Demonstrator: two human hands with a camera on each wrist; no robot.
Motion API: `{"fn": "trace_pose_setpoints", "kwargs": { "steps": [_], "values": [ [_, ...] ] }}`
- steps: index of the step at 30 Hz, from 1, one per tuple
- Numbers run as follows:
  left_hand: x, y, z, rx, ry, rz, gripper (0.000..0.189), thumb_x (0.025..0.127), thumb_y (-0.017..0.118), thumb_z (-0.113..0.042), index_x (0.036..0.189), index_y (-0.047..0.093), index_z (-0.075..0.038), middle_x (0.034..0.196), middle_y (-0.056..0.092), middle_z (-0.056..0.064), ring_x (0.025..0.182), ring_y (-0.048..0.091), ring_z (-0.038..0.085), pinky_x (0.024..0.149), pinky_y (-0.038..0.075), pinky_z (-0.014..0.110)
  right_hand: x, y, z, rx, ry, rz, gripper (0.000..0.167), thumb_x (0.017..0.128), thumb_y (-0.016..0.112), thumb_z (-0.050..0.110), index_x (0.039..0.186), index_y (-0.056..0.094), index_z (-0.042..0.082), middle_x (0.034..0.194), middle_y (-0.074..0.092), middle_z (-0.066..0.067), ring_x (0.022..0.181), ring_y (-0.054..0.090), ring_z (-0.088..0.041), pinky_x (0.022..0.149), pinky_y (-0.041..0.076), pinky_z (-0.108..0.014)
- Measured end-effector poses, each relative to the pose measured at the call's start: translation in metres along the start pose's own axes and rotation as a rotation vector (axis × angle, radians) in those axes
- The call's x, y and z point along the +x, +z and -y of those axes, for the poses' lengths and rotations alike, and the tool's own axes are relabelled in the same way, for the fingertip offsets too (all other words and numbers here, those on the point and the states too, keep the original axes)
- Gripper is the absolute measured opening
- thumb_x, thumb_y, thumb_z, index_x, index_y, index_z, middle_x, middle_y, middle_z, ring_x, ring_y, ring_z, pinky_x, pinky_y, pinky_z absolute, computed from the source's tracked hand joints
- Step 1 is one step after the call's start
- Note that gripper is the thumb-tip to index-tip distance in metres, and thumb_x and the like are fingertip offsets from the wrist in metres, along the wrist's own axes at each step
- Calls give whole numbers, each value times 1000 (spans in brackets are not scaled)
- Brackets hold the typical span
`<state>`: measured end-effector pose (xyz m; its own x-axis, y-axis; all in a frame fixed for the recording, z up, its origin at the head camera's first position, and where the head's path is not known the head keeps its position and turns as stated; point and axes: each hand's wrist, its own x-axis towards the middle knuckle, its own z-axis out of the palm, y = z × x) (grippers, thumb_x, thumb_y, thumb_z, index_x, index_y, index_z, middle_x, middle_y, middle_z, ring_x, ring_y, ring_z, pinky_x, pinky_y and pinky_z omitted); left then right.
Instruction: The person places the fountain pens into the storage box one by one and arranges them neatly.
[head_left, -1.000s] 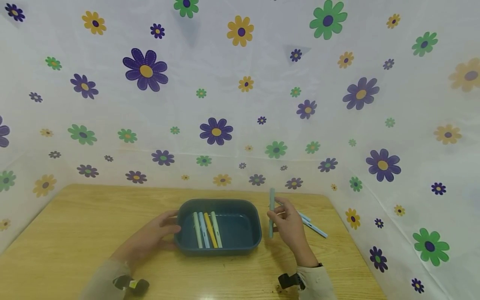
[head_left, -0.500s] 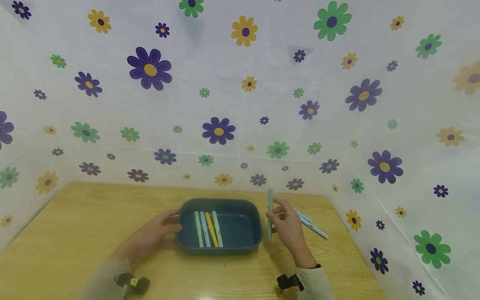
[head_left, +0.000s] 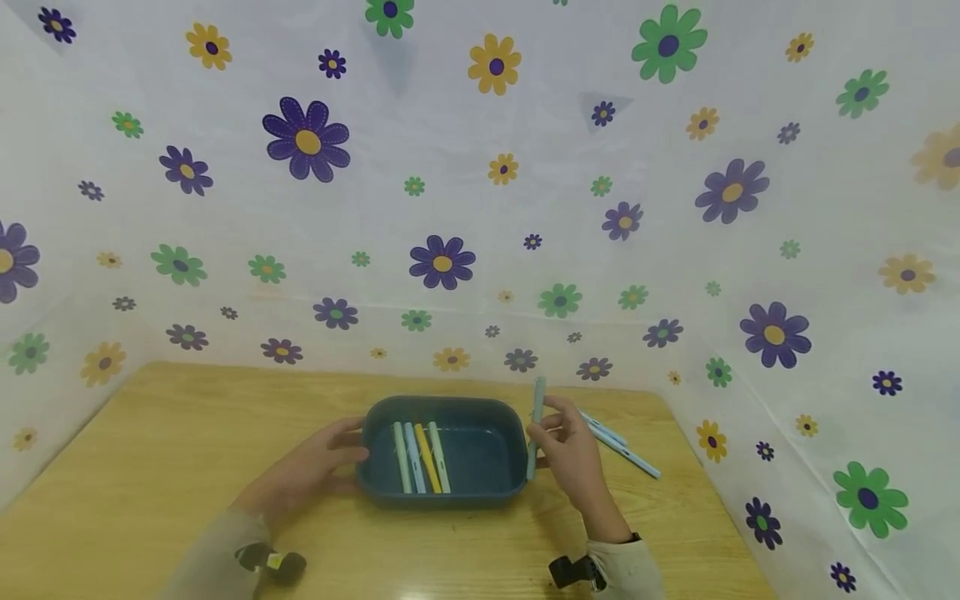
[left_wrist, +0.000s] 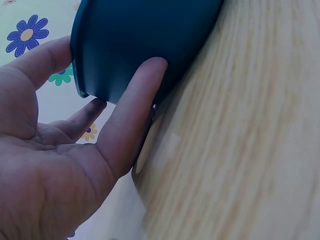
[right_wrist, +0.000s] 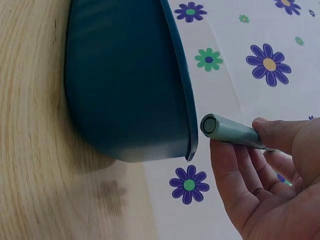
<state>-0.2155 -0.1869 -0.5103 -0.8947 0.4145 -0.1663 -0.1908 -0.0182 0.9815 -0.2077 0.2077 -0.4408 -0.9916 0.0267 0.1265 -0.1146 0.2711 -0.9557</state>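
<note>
The right hand (head_left: pixel 573 454) has a pale green pen (right_wrist: pixel 234 132) pinched between thumb and fingers, just outside the right end of a dark blue box (right_wrist: pixel 130 80); what the coming move turns on, to my eye, is that small sideways gap, for the box opens directly to the left of the grip and the pen's near end sits right by the rim (they overlap in the head view, yet the right wrist view shows a sliver between them); the pen's long axis runs away from the person, its far end leaning slightly right, roughly the same way as the row of four pens (head_left: pixel 428 458) lying in the box, farther left of the grip; it seems tipped up from level, by how much I can't tell; the left hand (head_left: pixel 330 458) is the farther one, across the box from the grip, its fingers and thumb fairly straight against that left end, gripping no pen; on the opposite side, just right of the grip, two blue pens (head_left: pixel 637 459) lie on the table (head_left: pixel 450 554).
</note>
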Motion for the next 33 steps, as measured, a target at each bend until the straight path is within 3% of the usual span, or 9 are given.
{"fn": "trace_pose_setpoints", "kwargs": {
  "steps": [7, 14, 27, 33],
  "values": [
    [-2, 2, 3, -31, -2, 4, 72, 101, 67, -23, 162, 29, -13, 162, 29, 27, 130, 57, 43, 100, 58, 51, -1, 12, 7, -44, -45, 44, 49, 99, 70, 8, 145, 53, 13, 104, 63, -16, 83, 68, -25, 60, 65, -41],
    [-5, 4, 1, -29, -4, -9, 73, 100, 67, -24, 162, 30, -13, 163, 28, 28, 130, 57, 44, 99, 59, 50, 4, 30, 12, -149, -27, 99, 45, 100, 69, 10, 141, 54, 15, 101, 64, -11, 81, 67, -21, 59, 63, -37],
    [-2, 2, 2, -48, -3, 1, 74, 100, 68, -22, 163, 28, -13, 163, 27, 29, 131, 55, 46, 100, 58, 52, 9, 59, 15, -270, 15, 233, 46, 98, 69, 7, 140, 52, 5, 98, 63, -12, 73, 64, -22, 53, 61, -35],
    [-1, 3, -2, -30, 0, 4, 72, 101, 66, -21, 162, 29, -14, 163, 26, 28, 133, 53, 46, 99, 58, 51, 14, 70, 16, -354, 28, 268, 45, 97, 70, 6, 138, 52, 0, 92, 64, -11, 62, 61, -19, 49, 59, -34]
  ]
}}
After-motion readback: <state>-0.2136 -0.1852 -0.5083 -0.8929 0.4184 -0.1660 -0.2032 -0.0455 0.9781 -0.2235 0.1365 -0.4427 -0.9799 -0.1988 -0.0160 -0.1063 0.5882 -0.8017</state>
